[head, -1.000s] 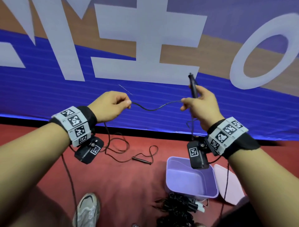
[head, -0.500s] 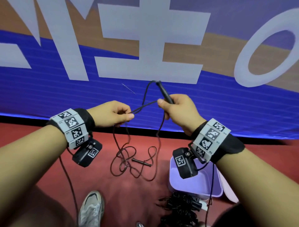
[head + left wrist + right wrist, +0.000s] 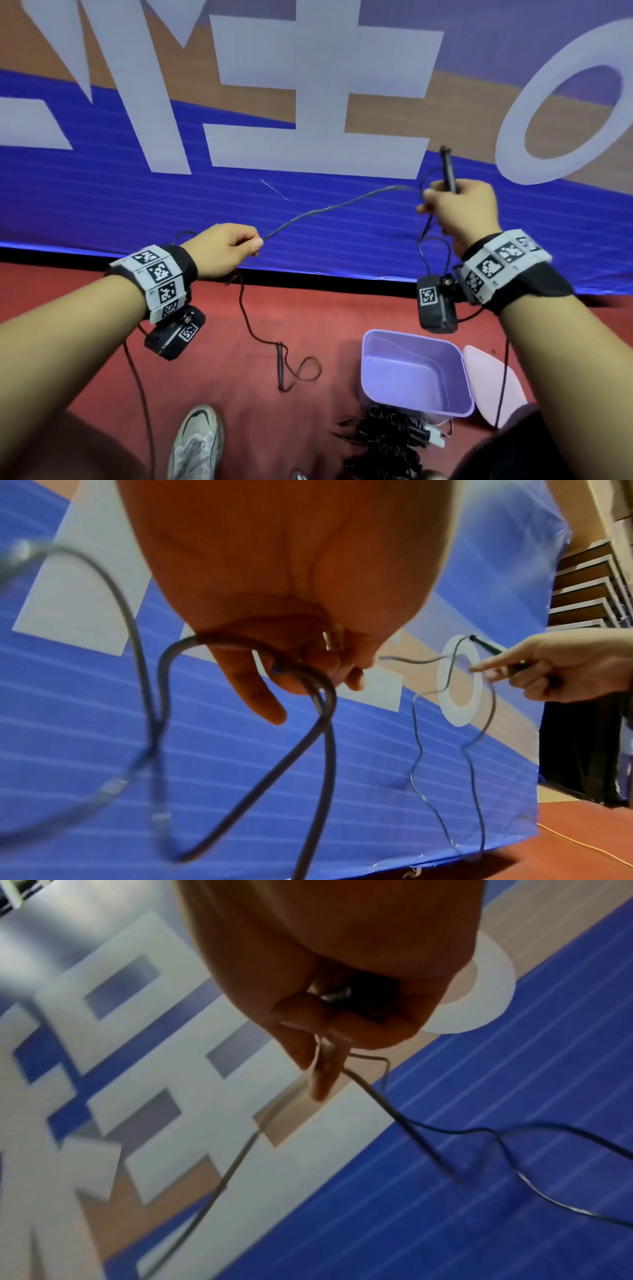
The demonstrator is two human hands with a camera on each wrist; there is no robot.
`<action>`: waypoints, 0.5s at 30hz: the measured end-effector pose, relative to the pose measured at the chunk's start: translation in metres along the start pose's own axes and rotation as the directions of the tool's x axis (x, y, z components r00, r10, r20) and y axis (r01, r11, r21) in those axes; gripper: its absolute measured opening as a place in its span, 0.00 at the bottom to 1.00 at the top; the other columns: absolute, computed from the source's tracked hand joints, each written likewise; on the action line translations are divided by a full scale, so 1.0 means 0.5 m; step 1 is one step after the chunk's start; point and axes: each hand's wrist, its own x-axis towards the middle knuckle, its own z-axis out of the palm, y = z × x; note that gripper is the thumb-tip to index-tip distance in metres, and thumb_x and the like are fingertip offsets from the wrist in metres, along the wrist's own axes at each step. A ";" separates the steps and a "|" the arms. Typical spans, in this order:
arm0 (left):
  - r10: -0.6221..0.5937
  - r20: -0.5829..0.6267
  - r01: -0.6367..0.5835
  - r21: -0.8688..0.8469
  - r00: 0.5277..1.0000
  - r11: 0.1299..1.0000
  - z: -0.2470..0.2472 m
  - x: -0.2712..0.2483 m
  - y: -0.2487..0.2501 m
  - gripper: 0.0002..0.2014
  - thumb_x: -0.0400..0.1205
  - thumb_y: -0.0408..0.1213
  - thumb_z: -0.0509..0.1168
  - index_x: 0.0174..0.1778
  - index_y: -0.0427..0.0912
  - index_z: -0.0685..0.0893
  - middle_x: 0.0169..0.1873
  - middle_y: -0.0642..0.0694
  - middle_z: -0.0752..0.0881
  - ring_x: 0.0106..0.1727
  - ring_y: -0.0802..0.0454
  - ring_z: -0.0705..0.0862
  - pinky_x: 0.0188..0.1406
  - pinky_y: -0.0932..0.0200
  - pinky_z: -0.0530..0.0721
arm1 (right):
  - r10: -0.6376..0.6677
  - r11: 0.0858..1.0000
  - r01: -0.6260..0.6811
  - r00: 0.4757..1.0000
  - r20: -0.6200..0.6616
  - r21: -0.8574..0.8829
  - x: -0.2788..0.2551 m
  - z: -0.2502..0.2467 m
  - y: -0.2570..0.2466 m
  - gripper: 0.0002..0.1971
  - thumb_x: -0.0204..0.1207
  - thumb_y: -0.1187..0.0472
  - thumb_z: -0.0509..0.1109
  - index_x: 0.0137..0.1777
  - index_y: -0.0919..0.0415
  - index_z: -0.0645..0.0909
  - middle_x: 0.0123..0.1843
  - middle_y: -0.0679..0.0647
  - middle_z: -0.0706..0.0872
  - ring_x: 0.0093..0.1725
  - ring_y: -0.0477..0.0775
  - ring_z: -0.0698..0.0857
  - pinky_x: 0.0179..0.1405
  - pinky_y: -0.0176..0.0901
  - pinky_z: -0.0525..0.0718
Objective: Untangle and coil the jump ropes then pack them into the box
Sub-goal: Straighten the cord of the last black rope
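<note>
Head view: the right hand [image 3: 459, 209] is raised, its fingers [image 3: 426, 198] curled round one black handle [image 3: 448, 169] that stands nearly upright above the fist, with a couple of small loops of the jump rope [image 3: 339, 205] hanging below it. The left hand [image 3: 222, 250], lower and well apart, pinches the same cord between thumb and fingertips, so a slack span runs between the two hands. From the left hand the cord drops to the red floor [image 3: 308, 318], where the second handle [image 3: 281, 365] lies beside a loose figure-eight of rope.

The cord looks thin, light and limp with some springy memory, so it should kink and twist rather than hold a shape; the handles are the only stiff parts. I judge the best hold is the handle as an anchor, the other hand sliding along the cord to feed even loops.

The open purple box [image 3: 416, 373] sits on the floor to the right, its lid [image 3: 493, 383] just beside it, and a dark tangle of more ropes [image 3: 383, 442] lies in front of the box.
</note>
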 end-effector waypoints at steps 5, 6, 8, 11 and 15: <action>0.146 -0.036 -0.144 0.074 0.989 0.987 -0.011 -0.001 0.068 0.10 0.87 0.46 0.62 0.42 0.51 0.86 0.32 0.50 0.86 0.33 0.55 0.80 0.39 0.61 0.79 | -0.044 0.999 0.031 0.928 0.370 0.041 -0.094 0.071 -0.019 0.14 0.76 0.67 0.74 0.59 0.53 0.82 0.31 0.63 0.88 0.15 0.42 0.72 0.14 0.32 0.66; 0.176 -0.023 -0.174 0.083 0.984 0.981 -0.009 0.001 0.083 0.10 0.86 0.47 0.63 0.43 0.51 0.86 0.34 0.49 0.87 0.35 0.52 0.82 0.41 0.56 0.80 | -0.068 0.997 0.047 0.894 0.442 0.057 -0.115 0.085 -0.029 0.14 0.78 0.67 0.73 0.61 0.54 0.82 0.30 0.64 0.87 0.14 0.42 0.73 0.13 0.31 0.65; 0.225 -0.071 -0.220 0.077 0.972 0.972 -0.006 0.006 0.114 0.11 0.86 0.47 0.63 0.43 0.49 0.86 0.33 0.47 0.87 0.35 0.51 0.82 0.40 0.55 0.80 | -0.102 0.995 0.091 0.818 0.566 0.048 -0.145 0.111 -0.036 0.10 0.80 0.63 0.73 0.60 0.57 0.83 0.28 0.63 0.86 0.15 0.42 0.75 0.15 0.28 0.65; 0.239 -0.162 -0.237 0.029 0.957 0.971 -0.007 0.014 0.150 0.12 0.86 0.46 0.63 0.40 0.47 0.85 0.25 0.50 0.81 0.25 0.56 0.75 0.26 0.64 0.72 | -0.089 0.991 0.132 0.727 0.680 -0.012 -0.170 0.140 -0.028 0.07 0.82 0.55 0.71 0.50 0.59 0.83 0.28 0.61 0.87 0.17 0.41 0.73 0.16 0.29 0.65; 0.160 -0.065 -0.163 -0.046 0.985 0.986 -0.010 0.016 0.148 0.16 0.86 0.50 0.64 0.35 0.46 0.80 0.21 0.53 0.76 0.20 0.58 0.72 0.23 0.64 0.72 | -0.066 0.995 0.094 0.769 0.635 -0.011 -0.157 0.147 -0.026 0.12 0.82 0.51 0.70 0.44 0.60 0.80 0.26 0.56 0.87 0.19 0.46 0.67 0.18 0.36 0.64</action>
